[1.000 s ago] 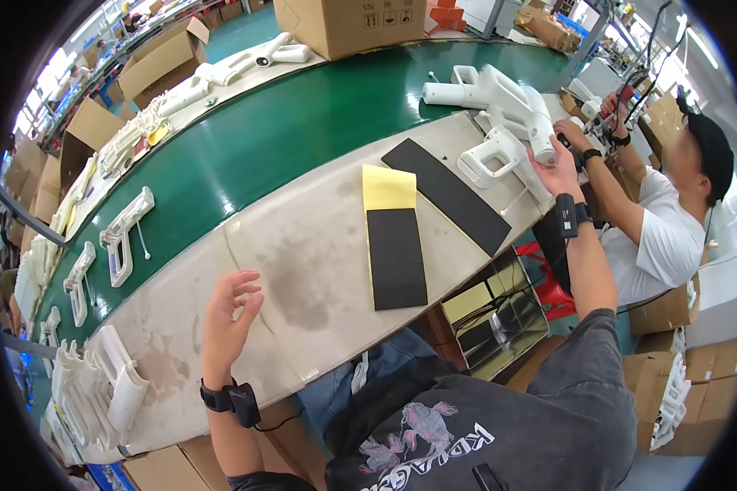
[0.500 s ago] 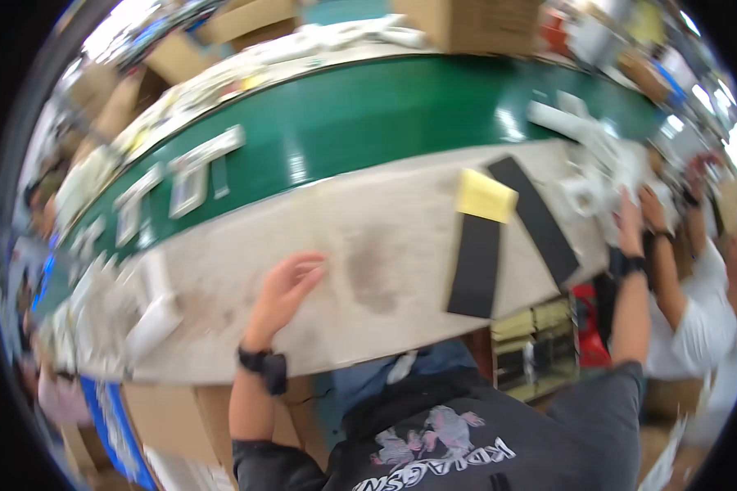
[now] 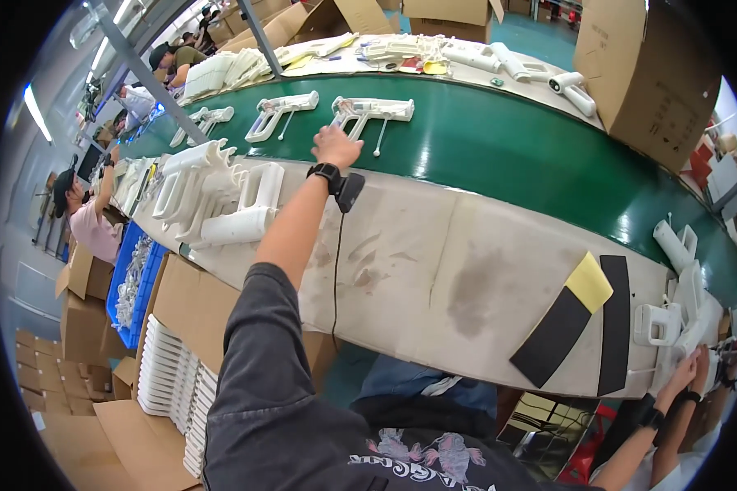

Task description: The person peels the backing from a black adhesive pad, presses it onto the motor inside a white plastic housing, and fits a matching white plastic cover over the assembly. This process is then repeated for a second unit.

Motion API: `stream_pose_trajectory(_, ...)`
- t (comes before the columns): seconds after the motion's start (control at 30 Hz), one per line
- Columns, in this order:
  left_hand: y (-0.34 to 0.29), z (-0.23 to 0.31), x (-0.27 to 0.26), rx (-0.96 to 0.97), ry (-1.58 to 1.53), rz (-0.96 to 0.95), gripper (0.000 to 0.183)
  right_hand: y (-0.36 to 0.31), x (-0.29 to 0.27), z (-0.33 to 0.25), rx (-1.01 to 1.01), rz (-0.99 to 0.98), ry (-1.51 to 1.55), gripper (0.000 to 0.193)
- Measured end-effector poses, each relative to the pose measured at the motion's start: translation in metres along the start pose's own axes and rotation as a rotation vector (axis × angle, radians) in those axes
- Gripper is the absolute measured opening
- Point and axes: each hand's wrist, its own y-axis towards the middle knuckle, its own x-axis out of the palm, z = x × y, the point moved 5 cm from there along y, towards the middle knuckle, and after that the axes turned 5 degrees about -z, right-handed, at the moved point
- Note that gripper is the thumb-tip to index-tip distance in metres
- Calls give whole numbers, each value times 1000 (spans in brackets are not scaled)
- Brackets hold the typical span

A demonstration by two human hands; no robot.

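Observation:
My left hand (image 3: 336, 147) reaches over the green conveyor belt (image 3: 458, 139), fingers stretched and apart. Its fingertips are at the handle loop of a white gun-shaped plastic housing (image 3: 385, 109), which has a thin rod hanging from it. A similar white housing (image 3: 282, 113) lies on the belt to the left. At the far right, my right hand (image 3: 676, 378) is beside a cluster of white plastic housings (image 3: 689, 299). Its fingers are small and partly hidden there, close to a co-worker's hand (image 3: 701, 370).
Two black strips (image 3: 614, 327) lie on the grey table (image 3: 401, 319), one with a yellow piece (image 3: 590, 282) at its end. White housings (image 3: 196, 192) are piled at the left. Beyond are a blue crate (image 3: 131, 290) and an open carton (image 3: 180, 311). A large box (image 3: 647, 82) stands behind the belt.
My left hand has moved from above the table, forward to the housing on the belt. The view has turned left. My right hand remains by the white parts at the right.

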Motion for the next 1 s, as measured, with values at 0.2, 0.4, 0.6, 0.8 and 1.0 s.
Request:
stream_pose_trajectory(0.2, 28, -34, 24, -277, -175, -33, 114, -175, 27, -196, -484, 56, -91, 38)
stream_pose_trajectory(0.4, 30, -15, 3, -63, -144, 310, 85, -287, 137, -257, -582, -619, -121, 17)
stream_pose_trajectory(0.6, -52, -22, -72, 165, -311, 307, 83, -327, 198, -244, -528, -787, 21, 16)
stream_pose_trajectory(0.8, -214, -32, -91, 188, -515, 129, 74, -329, 216, -231, -472, -753, 58, 14)
stream_pose_trajectory(1.0, -310, -20, -56, 373, -577, 51, 70, -327, 230, -247, -534, -706, -72, 18)
